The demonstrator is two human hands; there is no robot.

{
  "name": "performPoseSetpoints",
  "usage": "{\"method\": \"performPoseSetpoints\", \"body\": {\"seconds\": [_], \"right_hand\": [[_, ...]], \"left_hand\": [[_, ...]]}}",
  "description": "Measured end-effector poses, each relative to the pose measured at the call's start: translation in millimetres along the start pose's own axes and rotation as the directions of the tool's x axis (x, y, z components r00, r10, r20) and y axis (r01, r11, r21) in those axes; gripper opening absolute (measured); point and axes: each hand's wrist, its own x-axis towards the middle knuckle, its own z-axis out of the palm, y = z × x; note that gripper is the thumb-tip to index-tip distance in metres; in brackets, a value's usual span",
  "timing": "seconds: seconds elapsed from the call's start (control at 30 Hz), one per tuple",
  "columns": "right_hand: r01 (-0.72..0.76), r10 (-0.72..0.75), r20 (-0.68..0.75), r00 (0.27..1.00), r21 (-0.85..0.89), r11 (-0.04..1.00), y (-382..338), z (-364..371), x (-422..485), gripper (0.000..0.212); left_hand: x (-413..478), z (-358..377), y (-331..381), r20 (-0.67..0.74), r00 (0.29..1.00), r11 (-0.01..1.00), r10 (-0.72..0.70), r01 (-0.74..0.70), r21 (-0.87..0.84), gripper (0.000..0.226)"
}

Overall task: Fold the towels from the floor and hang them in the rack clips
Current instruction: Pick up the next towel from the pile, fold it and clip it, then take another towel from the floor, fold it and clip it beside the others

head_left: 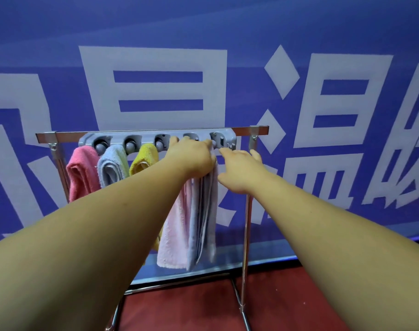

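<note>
**Towel rack, task well advanced.** The rack stands by the far wall and carries a clip bar with five clips.

- **Clips one to three, from the left:** the folded pink towel, blue towel and yellow towel hang clipped, so three are done.
- **Fourth clip**: the left hand holds up the top of the pale towel, its grip closed round the fold. The pink and grey layers hang free below. The hand hides the clip mouth, so the towel may not yet be seated.
- **Fifth clip**: this one looks empty. Just below it is the right hand, its grip wide, holding nothing and nearly touching the pale towel.
- **Still to do:** probably seating the fourth towel and filling the fifth clip.
- **Floor**: the near part in view shows no towel.
</note>
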Motion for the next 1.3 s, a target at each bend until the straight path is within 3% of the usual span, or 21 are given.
{"method": "performPoseSetpoints", "body": {"seconds": [0.1,0.33,0.43,0.67,0.87,1.0,1.3], "right_hand": [[-0.036,0.036,0.015,0.999,0.008,0.999,7.3,-0.1,-10.7,0.063],[-0.172,0.167,0.153,0.974,0.022,0.985,22.3,6.9,-55.3,0.064],[-0.206,0.198,0.171,0.965,0.031,0.978,21.3,2.0,-79.8,0.059],[-0.241,0.231,0.239,0.943,0.013,0.971,12.6,21.3,-144.3,0.056],[-0.266,0.243,0.379,0.893,0.008,0.964,16.7,114.5,-210.6,0.050],[-0.306,0.257,0.499,0.828,0.019,0.952,26.2,198.2,-246.6,0.048],[-0.452,0.295,0.771,0.565,-0.010,0.892,67.7,404.9,-328.5,0.053]], "left_hand": [[-9.4,-2.1,5.0,0.028,1.000,1.000,-0.004,0.004,0.001,0.058],[-58.0,-0.7,9.8,-0.061,0.998,0.996,0.033,-0.038,-0.087,0.071],[-80.5,-6.7,11.5,-0.044,0.998,0.997,0.035,-0.039,-0.072,0.062],[-156.0,21.4,17.6,0.095,0.995,0.997,0.021,-0.014,-0.070,0.082],[-233.2,125.1,26.4,0.263,0.965,0.992,0.002,0.030,-0.119,0.085],[-271.2,208.9,34.7,0.421,0.907,0.984,-0.008,0.082,-0.158,0.090],[-335.0,415.5,64.8,0.714,0.700,0.957,0.020,0.193,-0.216,0.095]]}}
